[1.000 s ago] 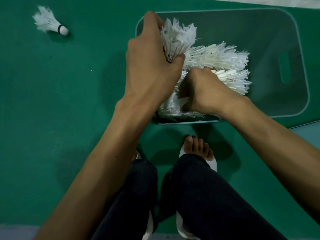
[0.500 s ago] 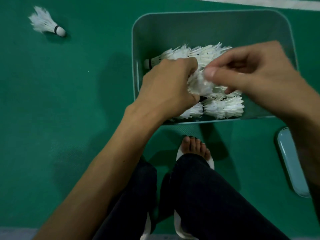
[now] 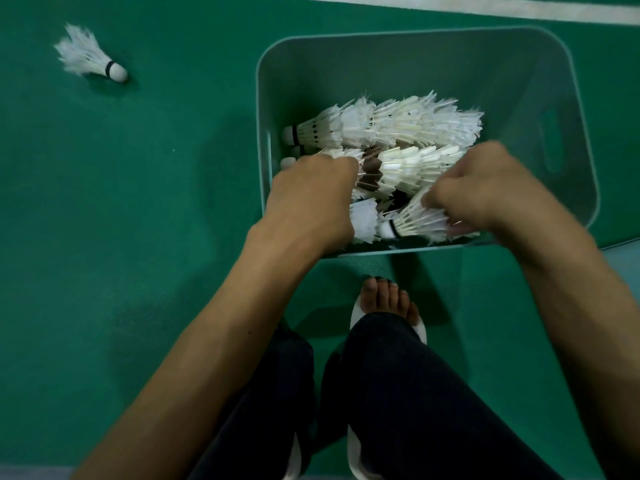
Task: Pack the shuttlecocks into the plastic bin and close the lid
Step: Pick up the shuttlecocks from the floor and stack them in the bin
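A pale green plastic bin (image 3: pixel 415 60) stands on the green floor in front of me, with no lid on it. Several white feather shuttlecocks (image 3: pixel 408 129) lie on their sides in its near half. My left hand (image 3: pixel 315 199) reaches over the bin's near left corner, fingers curled into the pile around shuttlecock feathers. My right hand (image 3: pixel 485 188) is down in the bin at the near right, closed on the feather end of a shuttlecock (image 3: pixel 415 220) lying with its cork to the left. One more shuttlecock (image 3: pixel 91 60) lies alone on the floor at far left.
A pale lid edge (image 3: pixel 623 251) shows on the floor at the right, beside the bin. A white line (image 3: pixel 450 5) runs along the floor behind the bin. My legs and sandalled feet (image 3: pixel 388 306) are just in front of the bin's near wall.
My right hand has dropped from above the bin down into its near right part, holding a shuttlecock. My left hand stays in the pile. The view has shifted, hiding most of the lid.
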The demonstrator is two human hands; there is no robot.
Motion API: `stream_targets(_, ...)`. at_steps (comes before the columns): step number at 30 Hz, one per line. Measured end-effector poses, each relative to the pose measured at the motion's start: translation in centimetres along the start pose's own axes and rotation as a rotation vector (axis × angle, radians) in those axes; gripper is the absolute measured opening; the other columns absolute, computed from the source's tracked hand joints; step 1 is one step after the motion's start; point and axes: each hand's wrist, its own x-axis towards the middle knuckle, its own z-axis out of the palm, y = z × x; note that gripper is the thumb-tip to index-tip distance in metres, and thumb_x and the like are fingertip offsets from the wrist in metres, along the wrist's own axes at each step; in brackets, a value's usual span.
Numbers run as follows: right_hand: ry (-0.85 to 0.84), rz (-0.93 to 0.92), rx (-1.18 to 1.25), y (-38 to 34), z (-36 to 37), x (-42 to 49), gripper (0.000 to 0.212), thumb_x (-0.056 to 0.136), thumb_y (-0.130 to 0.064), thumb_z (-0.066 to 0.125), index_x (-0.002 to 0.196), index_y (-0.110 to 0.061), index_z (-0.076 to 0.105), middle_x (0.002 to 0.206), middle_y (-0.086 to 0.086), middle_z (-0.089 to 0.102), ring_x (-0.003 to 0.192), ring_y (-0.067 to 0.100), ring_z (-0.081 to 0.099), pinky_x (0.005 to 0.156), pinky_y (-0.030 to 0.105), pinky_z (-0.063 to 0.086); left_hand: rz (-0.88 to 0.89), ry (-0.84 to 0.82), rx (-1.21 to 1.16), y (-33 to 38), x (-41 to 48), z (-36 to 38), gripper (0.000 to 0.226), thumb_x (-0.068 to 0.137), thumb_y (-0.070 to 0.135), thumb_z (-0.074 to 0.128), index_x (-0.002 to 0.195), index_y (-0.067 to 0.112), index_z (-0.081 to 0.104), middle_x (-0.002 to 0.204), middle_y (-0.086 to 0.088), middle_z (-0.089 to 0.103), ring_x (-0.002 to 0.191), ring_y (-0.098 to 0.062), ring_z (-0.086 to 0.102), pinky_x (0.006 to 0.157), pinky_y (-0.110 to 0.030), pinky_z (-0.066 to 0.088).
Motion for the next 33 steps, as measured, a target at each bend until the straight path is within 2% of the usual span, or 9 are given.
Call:
stream_targets(5,-0.173,0.049,0.238,-1.5,3.0,0.8,0.015,0.092,-0.001,0.061,0.105,0.005,0.062,0.093,0.022,0.066,0.059,0.030,0.071,0.054,0.037,0.063,-0.056,0.019,0.120,0.2,0.1,0.4,0.042,0.080,0.010,0.070,0.120,0.021,0.061,0.117,-0.008,0.066,0.107,-0.033,0.062,0.070,-0.037,0.038)
stream_targets(10,-0.246,0.037,0.303,-2.8,3.6,0.6,0.016,0.094,0.006,0.058,0.110,0.008,0.059,0.085,0.016,0.056,0.057,0.023,0.061,0.050,0.034,0.062,-0.073,0.064,0.142,0.6,0.4,0.4,0.035,0.085,0.009,0.066,0.117,0.022,0.064,0.116,-0.008,0.066,0.107,-0.032,0.063,0.071,-0.036,0.036)
stream_targets(12,-0.255,0.016,0.192,-2.8,3.3,0.7,0.011,0.094,-0.001,0.063,0.101,0.006,0.061,0.082,0.016,0.058,0.057,0.024,0.062,0.051,0.036,0.063,-0.068,0.057,0.143,0.6,0.4,0.5,0.036,0.086,0.011,0.068,0.119,0.022,0.063,0.118,-0.008,0.066,0.109,-0.032,0.062,0.072,-0.035,0.036)
stream_targets(16,-0.176,-0.066,-0.052,-2.6,2.2,0.9,0.033,0.091,-0.035,0.072,0.092,-0.001,0.067,0.078,0.012,0.072,0.058,0.026,0.074,0.057,0.038,0.063,-0.034,0.060,0.070,0.4,-0.2,-0.6,0.039,0.085,0.017,0.073,0.121,0.025,0.064,0.118,-0.005,0.067,0.106,-0.031,0.064,0.071,-0.036,0.039)
stream_targets(21,0.023,-0.183,-0.160,-4.2,-1.0,0.1,0.054,0.088,-0.057,0.065,0.068,-0.008,0.076,0.061,0.005,0.074,0.065,0.025,0.073,0.078,0.046,0.062,0.030,0.421,-0.270,-1.1,-2.1,-4.1,0.019,0.086,0.044,0.068,0.102,0.033,0.068,0.090,0.013,0.070,0.083,-0.014,0.067,0.068,-0.035,0.054)
stream_targets(25,0.015,-0.319,-0.095,-7.8,-2.2,-1.5,0.047,0.090,-0.053,0.067,0.063,-0.016,0.076,0.059,-0.001,0.073,0.067,0.022,0.072,0.073,0.043,0.060,-0.199,0.746,-0.589,-6.5,-1.4,-4.2,0.010,0.084,0.033,0.067,0.085,0.024,0.070,0.071,0.014,0.068,0.063,-0.009,0.066,0.064,-0.036,0.056)
stream_targets(28,-0.040,-0.478,-0.068,-11.6,-2.1,-2.4,0.040,0.091,-0.048,0.066,0.066,-0.018,0.075,0.055,-0.008,0.070,0.049,0.010,0.067,0.058,0.030,0.049,-0.467,0.774,-0.635,-12.9,0.6,-2.4,0.010,0.083,0.029,0.066,0.090,0.022,0.070,0.070,0.013,0.065,0.063,-0.013,0.063,0.068,-0.038,0.057)
stream_targets(31,-0.116,-0.599,-0.061,-15.0,-1.5,-2.7,0.040,0.090,-0.048,0.066,0.063,-0.020,0.074,0.055,-0.008,0.070,0.044,0.019,0.065,0.057,0.033,0.052,-0.671,0.696,-0.629,-18.9,2.1,-1.0,0.027,0.087,0.023,0.064,0.113,0.019,0.066,0.078,0.013,0.063,0.086,-0.024,0.067,0.080,-0.034,0.051)
stream_targets(33,-0.153,-0.652,-0.046,-16.6,-0.9,-2.5,0.037,0.085,-0.053,0.064,0.063,-0.025,0.074,0.054,-0.006,0.069,0.043,0.019,0.063,0.057,0.038,0.056,-0.732,0.575,-0.587,-22.4,3.7,-0.4,0.048,0.090,0.020,0.062,0.137,0.019,0.054,0.106,-0.004,0.066,0.106,-0.032,0.062,0.089,-0.035,0.045)
